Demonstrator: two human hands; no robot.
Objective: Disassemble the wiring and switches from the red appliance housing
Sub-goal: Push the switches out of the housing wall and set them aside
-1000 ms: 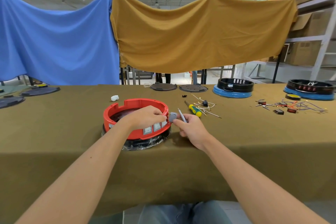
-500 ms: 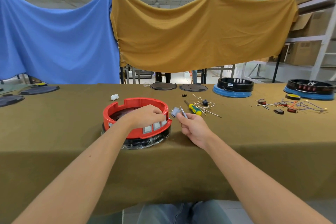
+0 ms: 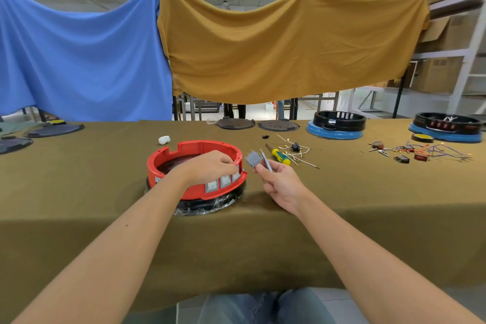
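The round red appliance housing (image 3: 168,158) stands on a black base on the olive-covered table (image 3: 79,192). Three grey rocker switches (image 3: 221,183) sit in its front wall. My left hand (image 3: 210,167) grips the housing's front rim, fingers curled over the top just above the switches. My right hand (image 3: 278,180) is lifted just right of the housing. It pinches a loose grey switch (image 3: 253,159) with metal prongs, together with a thin metal tool (image 3: 266,163).
A yellow-green screwdriver (image 3: 280,156) and loose white wires (image 3: 297,152) lie behind my right hand. More wires and small switches (image 3: 418,152) lie far right. Two blue-based black housings (image 3: 336,126) and dark plates (image 3: 234,123) line the far edge. A white wad (image 3: 164,139) lies behind the housing.
My right hand has drawn the grey switch away from the housing's right side, lifting it up and to the right. My left hand has stayed on the rim.
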